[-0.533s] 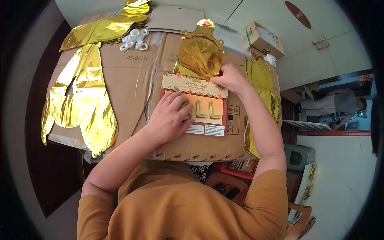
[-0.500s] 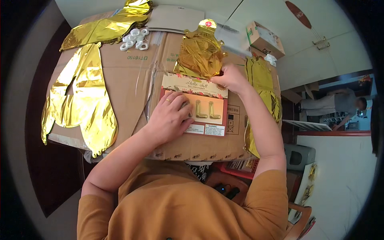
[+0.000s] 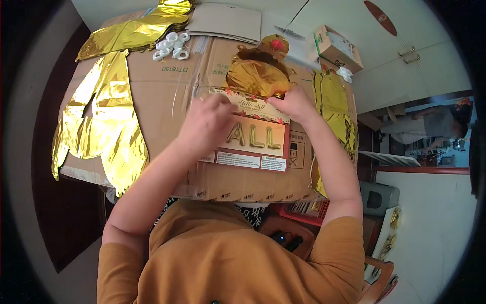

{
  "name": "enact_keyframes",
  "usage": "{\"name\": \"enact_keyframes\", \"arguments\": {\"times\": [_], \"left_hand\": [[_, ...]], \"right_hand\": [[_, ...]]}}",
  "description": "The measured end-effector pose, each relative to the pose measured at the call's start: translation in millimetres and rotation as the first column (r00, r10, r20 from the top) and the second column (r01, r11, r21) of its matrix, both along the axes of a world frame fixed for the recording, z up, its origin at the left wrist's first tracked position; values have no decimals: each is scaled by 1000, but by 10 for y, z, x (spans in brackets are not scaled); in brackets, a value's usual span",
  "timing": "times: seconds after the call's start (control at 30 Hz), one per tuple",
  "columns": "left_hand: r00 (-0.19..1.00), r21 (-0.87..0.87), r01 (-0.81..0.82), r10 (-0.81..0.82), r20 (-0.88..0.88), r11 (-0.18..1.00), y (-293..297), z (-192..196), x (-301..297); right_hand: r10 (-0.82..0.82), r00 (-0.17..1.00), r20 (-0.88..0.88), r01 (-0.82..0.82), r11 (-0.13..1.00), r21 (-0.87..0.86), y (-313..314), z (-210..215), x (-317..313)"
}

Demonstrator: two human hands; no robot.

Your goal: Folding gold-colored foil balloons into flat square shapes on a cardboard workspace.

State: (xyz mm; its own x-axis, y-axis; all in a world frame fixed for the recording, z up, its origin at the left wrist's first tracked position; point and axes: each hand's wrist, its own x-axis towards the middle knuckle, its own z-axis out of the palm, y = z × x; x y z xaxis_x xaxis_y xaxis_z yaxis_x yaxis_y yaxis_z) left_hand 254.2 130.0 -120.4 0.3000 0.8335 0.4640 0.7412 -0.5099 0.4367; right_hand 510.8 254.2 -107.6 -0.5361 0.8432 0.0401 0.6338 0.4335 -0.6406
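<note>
A flat balloon banner package [image 3: 253,158] lies before me, with a floral header and printed gold letter balloons. Folded gold foil balloons [image 3: 255,76] sit just beyond its upper edge, with a red mark near their blurred far end. Thumb and fingers of my right hand [image 3: 296,105] are pinched at the near right corner of this foil, above the package's header. My left hand [image 3: 207,121] hovers over the package's left side, fingers curled and blurred by motion. Whether anything is in those fingers is hidden.
The cardboard box top [image 3: 167,101] serves as the work surface. A spread gold foil balloon [image 3: 121,142] lies left, beside more gold foil [image 3: 131,38] and white ribbon rolls [image 3: 173,45]. Long gold foil [image 3: 331,101] and a small carton [image 3: 338,48] are right. Grey cards [image 3: 225,20] lie at back.
My left hand has lifted off the package and moved up and left, uncovering more printed letters. The foil's far end has shifted right and tilted, while my right hand stays at its near corner.
</note>
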Motion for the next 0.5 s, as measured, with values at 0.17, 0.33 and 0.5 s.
{"name": "enact_keyframes", "arguments": {"times": [0.17,0.33,0.5], "left_hand": [[970,-95,-241,240,-25,966,616,55,-192],[999,-191,-1,-5,-32,982,855,8,-393],[996,-196,75,-82,-23,978,879,6,-401]], "right_hand": [[-89,982,166,82,995,48,-11,-73,32],[-15,998,69,0,976,217,-41,-110,15],[-22,993,117,-21,935,355,-59,-225,100]]}}
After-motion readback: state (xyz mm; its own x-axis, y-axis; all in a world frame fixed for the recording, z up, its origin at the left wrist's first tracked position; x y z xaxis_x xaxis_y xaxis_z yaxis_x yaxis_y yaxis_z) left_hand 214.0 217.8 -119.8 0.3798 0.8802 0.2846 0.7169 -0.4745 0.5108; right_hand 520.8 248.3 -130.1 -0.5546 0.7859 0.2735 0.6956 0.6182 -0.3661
